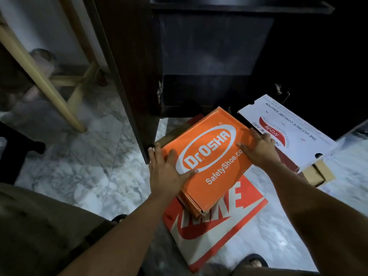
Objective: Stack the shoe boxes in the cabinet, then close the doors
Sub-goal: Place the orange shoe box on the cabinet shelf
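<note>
An orange Dr.Osha shoe box (209, 156) lies tilted on top of a red and white Nike box (211, 234) on the marble floor. My left hand (169, 170) grips its near left edge and my right hand (258, 150) presses its right edge. To the right lies a white shoe box (294, 132) on top of a tan box (318, 174). The dark cabinet (215, 56) stands open just behind, its inside dark and apparently bare. Its left door (131, 76) swings out toward me.
A wooden stool's legs (39, 80) stand at the left on the marble floor (79, 166). A brown box edge (169, 136) peeks from under the orange box. My sandalled feet (253, 261) are at the bottom.
</note>
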Tool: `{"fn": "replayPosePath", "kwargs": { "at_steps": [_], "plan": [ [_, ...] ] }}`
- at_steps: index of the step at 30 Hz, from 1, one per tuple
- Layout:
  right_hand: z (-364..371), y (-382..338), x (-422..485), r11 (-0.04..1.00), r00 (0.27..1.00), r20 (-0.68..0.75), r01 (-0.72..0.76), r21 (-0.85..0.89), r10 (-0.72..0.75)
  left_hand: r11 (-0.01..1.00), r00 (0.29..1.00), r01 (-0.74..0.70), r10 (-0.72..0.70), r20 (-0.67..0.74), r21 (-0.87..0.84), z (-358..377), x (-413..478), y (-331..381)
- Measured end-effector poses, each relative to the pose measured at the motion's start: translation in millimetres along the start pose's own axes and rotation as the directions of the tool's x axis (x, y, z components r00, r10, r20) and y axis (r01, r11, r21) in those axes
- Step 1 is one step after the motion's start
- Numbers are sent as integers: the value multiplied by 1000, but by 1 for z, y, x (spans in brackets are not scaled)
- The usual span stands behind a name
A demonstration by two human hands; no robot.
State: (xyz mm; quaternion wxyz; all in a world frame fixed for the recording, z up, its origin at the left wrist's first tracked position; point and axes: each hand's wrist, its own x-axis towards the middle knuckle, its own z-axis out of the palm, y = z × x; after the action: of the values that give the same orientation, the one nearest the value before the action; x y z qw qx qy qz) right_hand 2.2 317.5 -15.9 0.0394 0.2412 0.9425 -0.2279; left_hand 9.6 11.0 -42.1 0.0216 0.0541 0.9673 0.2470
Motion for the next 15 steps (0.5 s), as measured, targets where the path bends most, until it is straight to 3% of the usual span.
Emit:
{"fn": "replayPosePath", "kwargs": {
  "at_steps": [4,7,15],
  "plan": [
    [9,0,-45,990,991,-47,-123,62,126,924,978,210,-193,84,-321,3,-23,9],
    [14,0,-72,975,973,-102,-196,104,206,867,978,208,-180,105,-453,8,-34,11],
    [39,-5,-115,913,888,-234,-357,195,397,905,983,141,-79,168,-402,-11,22,-10]
  ]
}}
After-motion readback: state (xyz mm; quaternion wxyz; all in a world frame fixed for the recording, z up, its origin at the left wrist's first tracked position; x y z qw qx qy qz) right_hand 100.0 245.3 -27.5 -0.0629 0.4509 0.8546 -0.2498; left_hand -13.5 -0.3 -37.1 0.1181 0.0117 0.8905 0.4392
